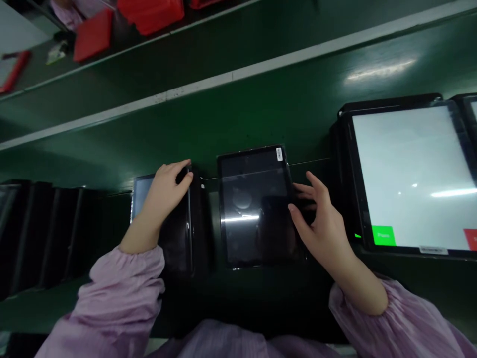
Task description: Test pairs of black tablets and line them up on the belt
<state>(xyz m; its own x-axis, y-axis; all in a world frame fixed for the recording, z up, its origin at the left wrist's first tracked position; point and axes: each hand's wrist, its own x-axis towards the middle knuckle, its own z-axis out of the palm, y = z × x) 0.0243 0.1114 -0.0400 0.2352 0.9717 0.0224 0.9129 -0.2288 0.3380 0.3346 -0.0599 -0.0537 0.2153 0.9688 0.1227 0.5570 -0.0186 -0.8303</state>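
A dark-screened tablet point(257, 209) with a small white label at its top right corner lies flat in front of me. My right hand point(320, 214) is at its right edge, fingers spread, the thumb tip and some fingertips by the rim; nothing is clasped in it. To the left is a stack of tablets point(178, 243), the top one partly covered by my forearm. My left hand point(171, 186) reaches over that stack, thumb and fingers closed around the upper right corner of the top tablet. The undersides of the left fingers are hidden.
On the right, a tablet with a lit white screen point(413, 174) and green and red corner patches rests on other devices. Several dark devices point(44, 233) stand in a row at far left. Red trays point(152, 15) sit beyond the green bench point(242, 109), near a person's sleeve point(69, 15).
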